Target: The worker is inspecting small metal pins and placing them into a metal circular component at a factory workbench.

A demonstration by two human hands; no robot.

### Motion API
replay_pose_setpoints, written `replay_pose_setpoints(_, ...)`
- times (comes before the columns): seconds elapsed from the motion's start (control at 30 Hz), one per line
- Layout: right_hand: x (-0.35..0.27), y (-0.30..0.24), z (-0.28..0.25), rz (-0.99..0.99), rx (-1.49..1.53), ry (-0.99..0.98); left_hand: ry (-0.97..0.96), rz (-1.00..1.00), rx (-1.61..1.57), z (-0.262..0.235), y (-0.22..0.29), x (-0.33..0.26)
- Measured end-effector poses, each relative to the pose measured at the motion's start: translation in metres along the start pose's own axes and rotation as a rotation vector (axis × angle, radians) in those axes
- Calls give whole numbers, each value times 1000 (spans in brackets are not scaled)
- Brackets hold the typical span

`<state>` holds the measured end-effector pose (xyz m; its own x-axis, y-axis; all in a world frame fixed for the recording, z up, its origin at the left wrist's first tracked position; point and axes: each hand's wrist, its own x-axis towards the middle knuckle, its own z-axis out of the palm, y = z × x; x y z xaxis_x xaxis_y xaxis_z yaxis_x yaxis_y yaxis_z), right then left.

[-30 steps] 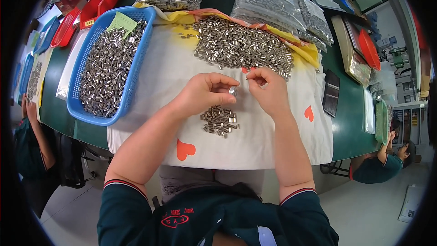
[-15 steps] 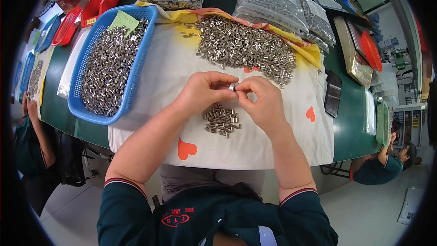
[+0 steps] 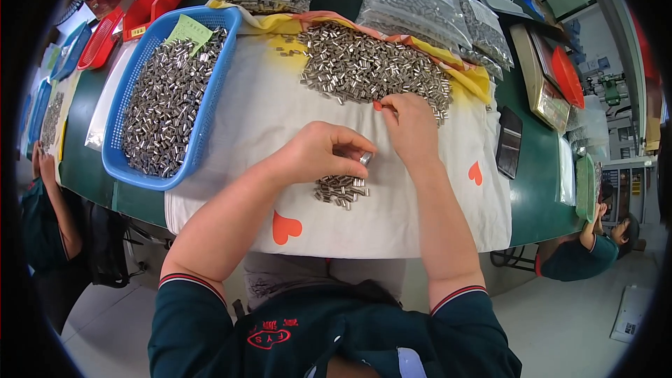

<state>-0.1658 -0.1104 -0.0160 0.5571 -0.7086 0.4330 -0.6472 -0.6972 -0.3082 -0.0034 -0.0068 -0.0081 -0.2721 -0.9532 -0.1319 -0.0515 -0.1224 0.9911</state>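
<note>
On white cloth (image 3: 231, 133) over green table (image 3: 539, 189), left hand (image 3: 318, 154) at centre pinches one small metal sleeve (image 3: 365, 159) between thumb and fingertips. Small sorted pile of sleeves (image 3: 341, 190) sits just below it, at 6 o'clock. Right hand (image 3: 409, 126) reaches to 12 o'clock, fingers curled, tips touching the edge of the big loose heap of sleeves (image 3: 364, 66); cannot tell if it grips anything. Blue basket (image 3: 210, 98) full of sleeves at 10 o'clock. Bagged parts (image 3: 413, 0) at 12–1 o'clock behind heap.
</note>
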Motion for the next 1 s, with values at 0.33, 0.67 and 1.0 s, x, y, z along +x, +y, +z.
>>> replay_pose_setpoints(0.33,-4,-3,-8,62,4,-88,40,-8,-76,-1,-2,4)
replay_pose_setpoints(0.67,-12,-31,-43,253,798,-355,153,3,-356,-6,-3,5)
replay_pose_setpoints(1.0,-20,-45,-34,-70,303,-91,284,-22,-129,-1,-8,6)
